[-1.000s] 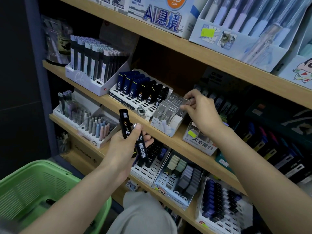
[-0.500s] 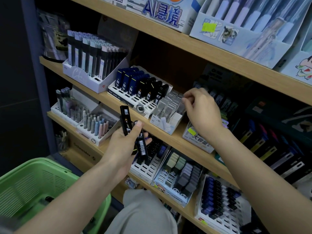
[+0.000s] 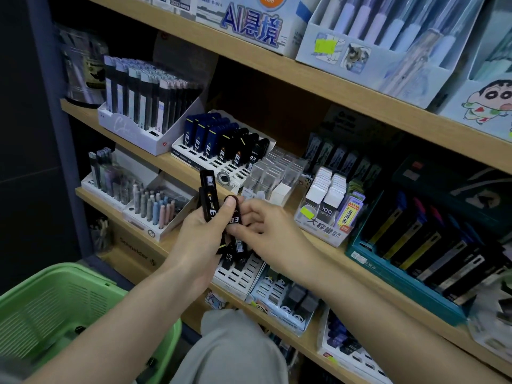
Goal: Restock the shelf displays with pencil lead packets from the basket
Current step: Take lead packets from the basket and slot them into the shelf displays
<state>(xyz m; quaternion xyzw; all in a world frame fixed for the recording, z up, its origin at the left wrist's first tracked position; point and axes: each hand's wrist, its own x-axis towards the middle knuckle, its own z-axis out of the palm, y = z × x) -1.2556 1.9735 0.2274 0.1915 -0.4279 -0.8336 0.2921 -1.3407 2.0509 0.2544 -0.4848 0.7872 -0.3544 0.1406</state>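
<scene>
My left hand (image 3: 198,239) grips a bunch of black pencil lead packets (image 3: 209,200) in front of the middle shelf. My right hand (image 3: 266,231) has come up against it, and its fingers pinch one black packet marked 03 (image 3: 235,217) in that bunch. Behind them, on the shelf, a white slotted display tray (image 3: 207,162) holds blue and black lead packets. A clear plastic display (image 3: 273,173) stands just right of it. The green basket (image 3: 63,309) sits at the lower left.
A white box of tall dark packets (image 3: 144,112) is at the shelf's left. White refill cases (image 3: 327,189) and a teal tray of dark packets (image 3: 415,259) stand right. Lower shelves hold more slotted trays (image 3: 241,275). My knee (image 3: 232,347) is below.
My right hand has left the clear display on the shelf and come down to the left hand, taking hold of one packet in the bunch. The left hand has stayed about where it was.
</scene>
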